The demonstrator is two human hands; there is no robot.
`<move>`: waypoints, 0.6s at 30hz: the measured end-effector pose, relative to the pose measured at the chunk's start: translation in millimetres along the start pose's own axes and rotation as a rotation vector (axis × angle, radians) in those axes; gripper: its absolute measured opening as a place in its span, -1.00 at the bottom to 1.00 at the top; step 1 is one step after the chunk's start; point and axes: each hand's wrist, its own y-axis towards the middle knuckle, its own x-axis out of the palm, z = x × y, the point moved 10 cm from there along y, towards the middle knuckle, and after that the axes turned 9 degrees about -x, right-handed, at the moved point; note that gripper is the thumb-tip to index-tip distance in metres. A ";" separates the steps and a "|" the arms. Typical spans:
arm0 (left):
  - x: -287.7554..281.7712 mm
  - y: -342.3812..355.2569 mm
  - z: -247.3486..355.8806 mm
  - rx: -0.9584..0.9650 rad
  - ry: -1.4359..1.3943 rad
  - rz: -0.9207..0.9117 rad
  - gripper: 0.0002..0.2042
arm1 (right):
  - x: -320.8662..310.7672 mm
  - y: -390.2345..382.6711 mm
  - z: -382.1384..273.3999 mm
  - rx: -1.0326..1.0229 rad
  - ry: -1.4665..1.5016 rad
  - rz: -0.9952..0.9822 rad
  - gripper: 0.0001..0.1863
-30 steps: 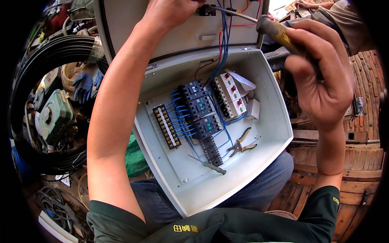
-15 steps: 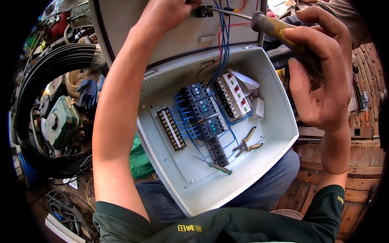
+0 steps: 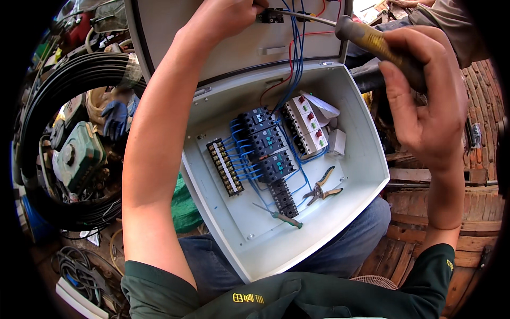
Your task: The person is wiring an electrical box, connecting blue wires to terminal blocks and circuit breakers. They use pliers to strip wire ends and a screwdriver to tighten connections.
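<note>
My right hand (image 3: 433, 101) grips a large screwdriver (image 3: 369, 42) by its grey and yellow handle, fingers curled over it and thumb below. The screwdriver's shaft runs left, past blue wires (image 3: 297, 48), to a small black terminal block (image 3: 271, 16) on the raised door (image 3: 228, 58). Beside that block is my left hand (image 3: 226, 20), its fingers curled closed. The top edge cuts off the fingertips, so what they hold is hidden. Below, an open grey metal electrical box (image 3: 234, 234) rests across my lap.
Inside the box are black contactors (image 3: 265, 141), white breakers (image 3: 308, 125), a terminal strip (image 3: 224, 167), pliers (image 3: 323, 187) and a small green-handled screwdriver (image 3: 284, 218). A black cable coil (image 3: 32, 143) lies left. Another person's sleeve (image 3: 459, 24) shows at upper right.
My right fingers have closed further over the screwdriver handle, and the hand has turned slightly. The left hand stays beside the terminal block. The view has shifted a little.
</note>
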 end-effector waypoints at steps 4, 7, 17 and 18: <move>-0.7 2.5 3.8 0.007 0.042 0.035 -0.82 | 2.6 -5.5 23.1 0.218 0.103 -0.004 -0.57; -2.2 0.4 -1.9 -0.025 0.078 0.028 -0.81 | 2.4 8.5 -4.0 -0.038 0.073 0.086 -0.60; -7.4 -4.8 15.0 -0.012 0.080 0.036 -0.78 | 0.5 8.5 -5.5 -0.040 0.073 0.064 -0.64; -5.5 -2.5 13.7 -0.015 0.086 0.030 -0.78 | 1.3 4.2 -0.9 0.027 0.003 0.040 -0.64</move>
